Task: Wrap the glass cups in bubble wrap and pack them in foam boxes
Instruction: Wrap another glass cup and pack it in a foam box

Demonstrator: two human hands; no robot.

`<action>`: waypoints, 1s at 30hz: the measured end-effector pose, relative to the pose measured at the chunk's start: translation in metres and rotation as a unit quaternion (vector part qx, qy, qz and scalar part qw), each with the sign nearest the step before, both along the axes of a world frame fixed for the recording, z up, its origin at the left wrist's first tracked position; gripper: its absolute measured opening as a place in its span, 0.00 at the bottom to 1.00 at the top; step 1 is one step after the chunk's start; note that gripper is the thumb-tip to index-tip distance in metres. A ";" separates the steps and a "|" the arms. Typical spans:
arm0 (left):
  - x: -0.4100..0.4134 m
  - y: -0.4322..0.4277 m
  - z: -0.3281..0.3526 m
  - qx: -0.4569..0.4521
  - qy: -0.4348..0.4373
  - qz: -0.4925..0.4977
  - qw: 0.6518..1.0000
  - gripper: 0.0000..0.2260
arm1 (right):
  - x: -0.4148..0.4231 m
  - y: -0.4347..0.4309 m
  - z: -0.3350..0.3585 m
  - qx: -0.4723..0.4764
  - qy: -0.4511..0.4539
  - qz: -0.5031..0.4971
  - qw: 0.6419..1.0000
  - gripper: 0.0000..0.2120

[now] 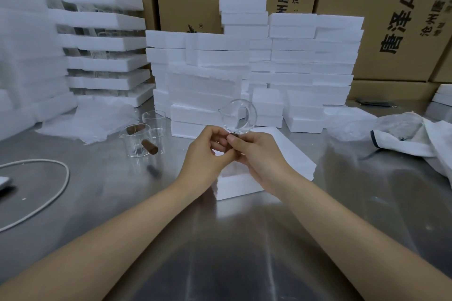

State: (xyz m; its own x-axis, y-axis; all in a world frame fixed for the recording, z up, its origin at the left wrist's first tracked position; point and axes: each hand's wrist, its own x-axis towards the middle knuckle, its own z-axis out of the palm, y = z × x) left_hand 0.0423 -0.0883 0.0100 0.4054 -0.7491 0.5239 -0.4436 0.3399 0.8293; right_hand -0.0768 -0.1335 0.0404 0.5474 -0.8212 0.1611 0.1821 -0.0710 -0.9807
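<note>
Centre-left: two glass cups (139, 139) stand on steel desk (220, 239). Centre: left hand (208, 151) and right hand (259, 156) both pinch handle of third glass cup (238, 117), raised, mouth facing camera, above foam box (234, 183). Best: keep firm handle grip, lower gently onto wrap. Upper right: foam box stacks (305, 56).

The left forearm (110, 234) and right forearm (354, 232) are bare right up to the frame edge, slim and smooth, narrowing toward the wrists. The left hand (208, 151) and right hand (259, 156) are bare too, with short, plain nails.
</note>
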 end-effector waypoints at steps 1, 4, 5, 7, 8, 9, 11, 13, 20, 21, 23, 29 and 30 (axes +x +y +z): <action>0.000 0.000 0.000 0.000 0.001 -0.001 1.000 0.14 | 0.000 0.000 0.000 -0.001 -0.001 0.001 1.000 0.09; -0.001 0.000 0.002 -0.003 0.001 -0.004 1.000 0.14 | -0.001 0.002 0.000 -0.006 -0.006 0.001 1.000 0.08; -0.001 0.001 0.002 -0.006 0.003 -0.006 1.000 0.14 | 0.000 0.002 -0.001 -0.010 -0.007 -0.002 1.000 0.07; -0.002 0.001 0.003 -0.013 0.002 -0.008 1.000 0.13 | 0.000 0.003 -0.002 -0.017 -0.013 -0.016 1.000 0.05; -0.002 0.001 0.003 -0.015 -0.001 -0.006 1.000 0.13 | 0.000 0.003 -0.003 -0.018 -0.017 -0.022 0.999 0.04; -0.002 0.000 0.003 -0.017 -0.003 -0.003 1.000 0.13 | 0.001 0.003 -0.004 -0.017 -0.020 -0.023 0.999 0.04; -0.002 -0.001 0.001 -0.018 -0.003 0.007 1.000 0.13 | 0.001 0.002 -0.004 -0.012 -0.024 -0.016 1.000 0.05; -0.001 -0.001 -0.001 -0.019 -0.007 0.018 1.000 0.13 | 0.000 0.001 -0.004 -0.006 -0.030 -0.011 0.999 0.04; 0.002 -0.002 -0.004 -0.029 -0.001 0.016 0.999 0.12 | -0.002 0.002 0.002 0.052 -0.071 -0.002 0.996 0.16; 0.002 -0.002 -0.004 -0.029 -0.001 0.014 0.999 0.12 | -0.002 0.003 0.002 0.055 -0.072 -0.003 0.996 0.17; 0.003 -0.002 -0.003 -0.029 -0.004 0.008 1.000 0.12 | -0.002 0.003 0.003 0.060 -0.070 -0.006 0.996 0.19; 0.003 0.001 -0.002 -0.019 -0.023 -0.006 1.000 0.10 | -0.003 0.001 0.003 0.066 -0.071 0.003 0.995 0.20; 0.004 0.001 -0.002 -0.018 -0.026 -0.005 0.999 0.09 | -0.003 0.001 0.003 0.068 -0.072 0.004 0.995 0.19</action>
